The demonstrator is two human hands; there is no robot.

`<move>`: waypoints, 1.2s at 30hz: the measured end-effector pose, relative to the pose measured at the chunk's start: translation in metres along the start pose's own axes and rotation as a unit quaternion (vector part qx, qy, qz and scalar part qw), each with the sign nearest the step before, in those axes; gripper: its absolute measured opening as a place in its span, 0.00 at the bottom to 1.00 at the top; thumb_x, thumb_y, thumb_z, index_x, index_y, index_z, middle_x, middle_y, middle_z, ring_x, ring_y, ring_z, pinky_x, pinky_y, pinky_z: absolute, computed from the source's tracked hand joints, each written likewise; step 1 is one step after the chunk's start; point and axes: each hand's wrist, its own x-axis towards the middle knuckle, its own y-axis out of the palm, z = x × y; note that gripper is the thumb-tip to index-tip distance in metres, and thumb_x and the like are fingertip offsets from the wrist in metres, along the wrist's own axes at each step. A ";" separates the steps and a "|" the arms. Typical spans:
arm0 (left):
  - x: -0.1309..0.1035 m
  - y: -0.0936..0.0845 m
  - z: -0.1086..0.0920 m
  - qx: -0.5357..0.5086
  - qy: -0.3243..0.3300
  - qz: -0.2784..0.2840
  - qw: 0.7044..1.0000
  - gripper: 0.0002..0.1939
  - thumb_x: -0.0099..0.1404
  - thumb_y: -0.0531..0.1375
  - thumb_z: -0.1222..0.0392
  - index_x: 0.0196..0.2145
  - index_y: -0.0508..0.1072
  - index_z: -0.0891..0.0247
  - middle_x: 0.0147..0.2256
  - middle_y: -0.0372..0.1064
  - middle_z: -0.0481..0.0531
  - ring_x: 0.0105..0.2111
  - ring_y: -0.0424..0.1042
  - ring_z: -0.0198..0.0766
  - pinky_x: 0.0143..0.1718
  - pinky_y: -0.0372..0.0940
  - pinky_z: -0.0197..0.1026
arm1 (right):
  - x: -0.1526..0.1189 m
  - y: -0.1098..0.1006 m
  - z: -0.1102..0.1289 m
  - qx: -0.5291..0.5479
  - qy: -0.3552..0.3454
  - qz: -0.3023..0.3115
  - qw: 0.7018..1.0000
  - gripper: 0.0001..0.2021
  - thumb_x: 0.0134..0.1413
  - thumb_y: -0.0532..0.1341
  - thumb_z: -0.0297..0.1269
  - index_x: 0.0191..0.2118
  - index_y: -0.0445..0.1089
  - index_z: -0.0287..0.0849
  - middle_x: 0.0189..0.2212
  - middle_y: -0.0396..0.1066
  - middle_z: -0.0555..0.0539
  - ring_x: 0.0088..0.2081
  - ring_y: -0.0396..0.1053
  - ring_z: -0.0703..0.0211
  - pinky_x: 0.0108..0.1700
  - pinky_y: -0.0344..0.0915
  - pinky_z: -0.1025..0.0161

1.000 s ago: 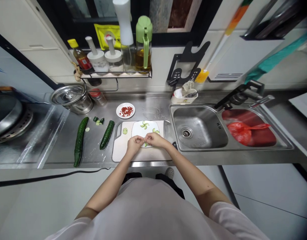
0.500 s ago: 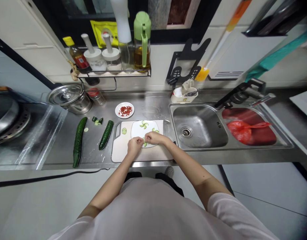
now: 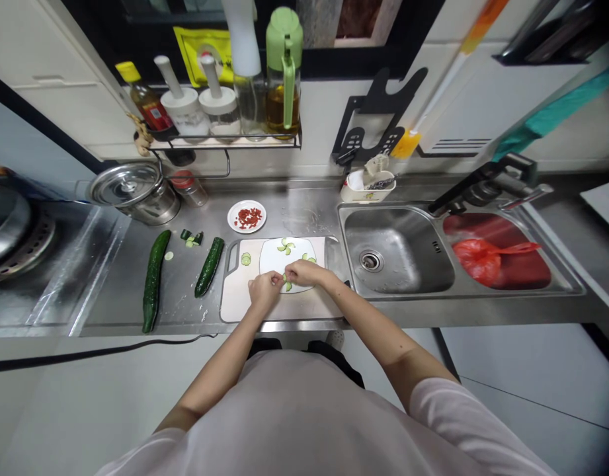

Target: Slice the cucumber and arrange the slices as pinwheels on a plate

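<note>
Over the lower part of a white plate [image 3: 267,254], my left hand [image 3: 265,289] and my right hand [image 3: 303,272] meet with pinched fingertips. A small piece of pale green cucumber slice shows between them, partly hidden by the fingers. Thin cucumber slices [image 3: 285,246] form a curved cluster at the top of the plate. More lie at its right side and just below my fingers. The plate rests on a pale cutting board [image 3: 239,301] with a grey rim. A small stack of round cucumber slices [image 3: 246,258] sits on the board, left of the plate.
Left of the board lie a cut cucumber [image 3: 209,268], a longer cucumber [image 3: 156,281] and cucumber end pieces [image 3: 192,238]. Behind it stands a small plate [image 3: 231,223] of red bits. A sink [image 3: 398,254] is at the right, a lidded pot [image 3: 153,206] at the back left.
My left hand has shifted very slightly, its fingers still pinched close to my right hand. The camera view has tilted a little. The slices on the plate look the same.
</note>
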 end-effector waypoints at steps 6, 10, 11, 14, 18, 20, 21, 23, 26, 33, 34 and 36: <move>0.002 0.001 0.001 0.000 -0.002 0.010 1.000 0.03 0.60 0.63 0.58 0.30 0.78 0.55 0.31 0.76 0.48 0.36 0.71 0.42 0.46 0.52 0.44 | -0.001 -0.004 0.003 -0.021 0.017 0.002 1.000 0.07 0.54 0.58 0.29 0.32 0.74 0.42 0.28 0.74 0.49 0.28 0.64 0.62 0.29 0.48 0.67; 0.003 0.003 0.000 0.015 0.009 0.010 1.000 0.04 0.60 0.62 0.58 0.30 0.78 0.56 0.31 0.76 0.50 0.38 0.71 0.43 0.46 0.52 0.45 | -0.002 -0.004 0.006 -0.065 0.022 -0.001 0.998 0.08 0.55 0.58 0.31 0.34 0.75 0.42 0.30 0.75 0.47 0.30 0.66 0.61 0.29 0.47 0.66; 0.003 0.003 0.000 0.021 0.011 0.013 1.000 0.05 0.61 0.62 0.58 0.30 0.78 0.56 0.32 0.76 0.50 0.38 0.71 0.44 0.46 0.52 0.45 | -0.001 -0.003 0.007 -0.079 0.022 -0.001 0.997 0.08 0.56 0.57 0.32 0.35 0.75 0.42 0.31 0.75 0.46 0.31 0.66 0.60 0.29 0.47 0.66; 0.003 0.003 -0.001 0.056 0.012 0.024 0.998 0.06 0.62 0.61 0.59 0.33 0.79 0.55 0.36 0.76 0.50 0.42 0.71 0.44 0.47 0.52 0.45 | -0.001 -0.001 0.009 -0.114 0.026 0.003 0.993 0.10 0.59 0.56 0.33 0.38 0.74 0.41 0.34 0.76 0.45 0.33 0.67 0.59 0.30 0.48 0.66; 0.004 0.003 0.000 0.106 0.012 0.030 0.994 0.07 0.63 0.60 0.59 0.37 0.79 0.53 0.44 0.74 0.49 0.47 0.69 0.43 0.48 0.54 0.45 | -0.003 0.001 0.010 -0.140 0.036 0.001 0.989 0.10 0.59 0.57 0.36 0.42 0.73 0.41 0.39 0.76 0.44 0.37 0.69 0.58 0.31 0.49 0.66; 0.004 0.003 0.001 0.113 0.015 0.031 0.993 0.08 0.64 0.60 0.58 0.38 0.79 0.52 0.44 0.73 0.50 0.47 0.69 0.43 0.48 0.54 0.45 | -0.005 0.002 0.009 -0.146 0.040 -0.005 0.988 0.10 0.60 0.58 0.37 0.43 0.72 0.42 0.40 0.76 0.44 0.39 0.70 0.57 0.32 0.50 0.67; 0.004 0.003 0.001 0.113 0.017 0.031 0.993 0.08 0.64 0.60 0.58 0.39 0.79 0.52 0.45 0.73 0.50 0.47 0.69 0.43 0.48 0.54 0.45 | -0.007 0.003 0.009 -0.148 0.040 -0.009 0.988 0.10 0.60 0.58 0.38 0.44 0.72 0.42 0.41 0.75 0.44 0.40 0.70 0.56 0.33 0.51 0.67; 0.004 0.003 0.002 0.110 0.023 0.030 0.993 0.08 0.65 0.59 0.57 0.39 0.79 0.52 0.45 0.73 0.49 0.47 0.69 0.43 0.48 0.55 0.45 | -0.012 0.004 0.008 -0.150 0.040 -0.018 0.988 0.10 0.62 0.57 0.38 0.46 0.71 0.43 0.42 0.75 0.44 0.42 0.70 0.55 0.35 0.52 0.66; 0.004 0.003 0.003 0.109 0.030 0.032 0.993 0.08 0.65 0.60 0.56 0.39 0.79 0.51 0.44 0.73 0.49 0.47 0.69 0.43 0.49 0.55 0.45 | -0.018 0.006 0.008 -0.142 0.043 -0.033 0.988 0.10 0.63 0.57 0.38 0.47 0.70 0.43 0.44 0.74 0.44 0.44 0.69 0.56 0.37 0.53 0.66; 0.001 0.003 0.003 0.115 0.052 0.028 0.992 0.08 0.65 0.60 0.57 0.38 0.79 0.52 0.43 0.73 0.50 0.47 0.68 0.44 0.48 0.56 0.46 | -0.023 0.010 0.012 -0.122 0.045 -0.042 0.991 0.09 0.65 0.53 0.34 0.43 0.70 0.40 0.42 0.73 0.44 0.42 0.67 0.59 0.37 0.53 0.67; 0.001 0.003 0.004 0.119 0.055 0.026 0.991 0.08 0.65 0.60 0.57 0.38 0.79 0.52 0.43 0.73 0.50 0.47 0.68 0.45 0.48 0.56 0.46 | -0.023 0.011 0.013 -0.124 0.044 -0.041 0.990 0.10 0.65 0.53 0.34 0.43 0.70 0.40 0.43 0.73 0.44 0.41 0.67 0.59 0.37 0.54 0.67; 0.001 0.003 0.005 0.125 0.058 0.026 0.990 0.08 0.64 0.60 0.56 0.38 0.79 0.53 0.43 0.73 0.51 0.47 0.68 0.45 0.48 0.56 0.47 | -0.024 0.011 0.013 -0.136 0.052 -0.044 0.988 0.10 0.65 0.53 0.35 0.44 0.70 0.41 0.44 0.72 0.44 0.42 0.67 0.59 0.38 0.55 0.66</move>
